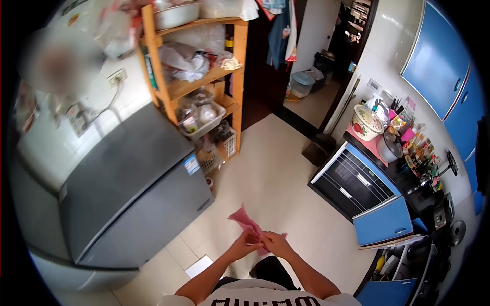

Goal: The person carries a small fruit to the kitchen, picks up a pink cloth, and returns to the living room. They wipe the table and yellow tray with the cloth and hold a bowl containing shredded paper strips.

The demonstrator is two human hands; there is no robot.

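A crumpled pink cloth (245,219) hangs between my hands in front of my body, above the floor. My left hand (245,245) is closed on the cloth, fingers bent inward. Close beside it, my right hand (277,245) is wrapped round the cloth's middle. One end of the cloth points up and away from me; a small corner sticks out past my right hand, and a bit hangs below.
A grey chest freezer (153,178) stands on the left, beside a loaded wooden shelf (196,91). On the right, a black counter (403,176) holds pots and bottles; below it are a built-in appliance (357,179) and an open drawer (395,265). A dark bin (319,149) stands near the doorway.
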